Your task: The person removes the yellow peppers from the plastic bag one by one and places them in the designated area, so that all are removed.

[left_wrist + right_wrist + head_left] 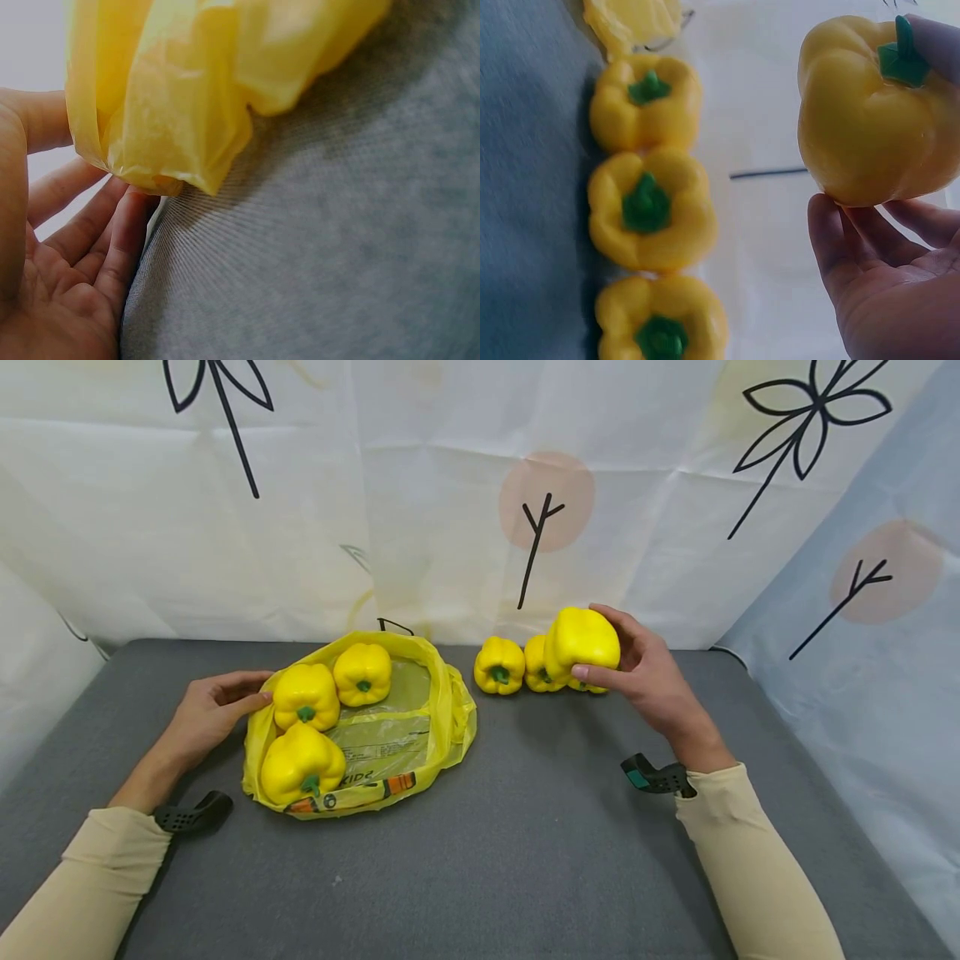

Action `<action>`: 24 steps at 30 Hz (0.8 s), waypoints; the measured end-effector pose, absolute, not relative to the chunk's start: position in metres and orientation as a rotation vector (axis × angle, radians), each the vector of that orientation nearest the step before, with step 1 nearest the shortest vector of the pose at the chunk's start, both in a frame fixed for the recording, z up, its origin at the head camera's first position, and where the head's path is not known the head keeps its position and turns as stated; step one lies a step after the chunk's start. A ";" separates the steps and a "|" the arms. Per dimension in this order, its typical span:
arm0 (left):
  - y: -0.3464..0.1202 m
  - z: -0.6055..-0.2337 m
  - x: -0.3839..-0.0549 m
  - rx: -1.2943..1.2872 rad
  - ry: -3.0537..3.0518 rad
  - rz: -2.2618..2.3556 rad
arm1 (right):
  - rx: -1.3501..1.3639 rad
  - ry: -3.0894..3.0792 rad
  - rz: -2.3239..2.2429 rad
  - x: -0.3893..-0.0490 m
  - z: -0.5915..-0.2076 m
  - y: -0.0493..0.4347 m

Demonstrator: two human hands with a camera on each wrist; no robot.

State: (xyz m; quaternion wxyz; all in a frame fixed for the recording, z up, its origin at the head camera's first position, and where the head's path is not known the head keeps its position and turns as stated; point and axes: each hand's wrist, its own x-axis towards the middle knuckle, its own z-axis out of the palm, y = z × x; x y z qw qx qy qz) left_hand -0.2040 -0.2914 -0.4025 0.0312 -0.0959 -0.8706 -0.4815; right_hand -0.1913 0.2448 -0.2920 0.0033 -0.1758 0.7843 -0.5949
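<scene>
At the left rim of the yellow bag (453, 718), the left hand (217, 706) pinches the plastic between thumb and fingers; the right hand (645, 668) grips 1 held pepper (585, 639) between thumb and fingers, raised above the grey table (525, 860); this pepper is to the right of the bag and well apart from it, the left hand being nearer the bag; the bag's longer axis runs roughly left to right, with 3 bagged peppers (306, 693) gathered on its left and its right end towards the right hand; beyond, 3 loose peppers (498, 666) sit in a row before the patterned cloth (435, 527).
</scene>
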 end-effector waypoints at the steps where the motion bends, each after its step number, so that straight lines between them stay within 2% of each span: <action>1: -0.292 -0.403 -0.204 -0.294 -2.682 -1.484 | -0.543 2.450 -1.888 -0.192 -0.291 0.248; 24: -0.291 -0.402 -0.203 -0.282 -2.681 -1.482 | -0.293 2.288 -2.270 -0.211 -0.310 0.323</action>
